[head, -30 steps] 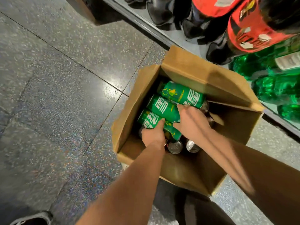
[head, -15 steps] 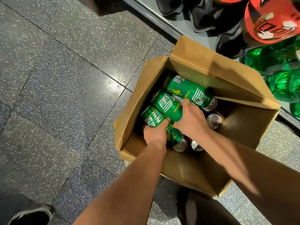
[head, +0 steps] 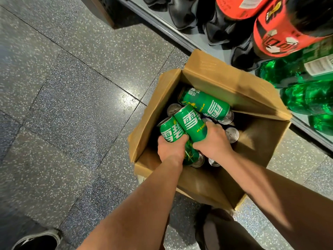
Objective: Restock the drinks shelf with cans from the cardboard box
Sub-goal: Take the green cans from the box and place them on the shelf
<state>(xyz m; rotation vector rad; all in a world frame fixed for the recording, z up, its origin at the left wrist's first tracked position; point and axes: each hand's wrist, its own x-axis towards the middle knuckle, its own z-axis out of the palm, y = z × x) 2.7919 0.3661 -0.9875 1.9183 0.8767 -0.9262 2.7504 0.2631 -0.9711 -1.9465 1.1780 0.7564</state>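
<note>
Cardboard box (head: 252,98), centre-right on floor (head: 72,87). Left hand (head: 170,148) clamped round one green can (head: 171,133); right hand (head: 214,141) round second can (head: 192,125), touching it. Risk: low grips may slip; cans knock, dent; loose can (head: 207,105) may roll.

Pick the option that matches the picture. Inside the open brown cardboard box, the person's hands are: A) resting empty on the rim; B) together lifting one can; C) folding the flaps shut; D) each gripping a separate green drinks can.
D: the left hand wraps one green drinks can, the right hand a second green drinks can, both within the brown cardboard box.
</note>
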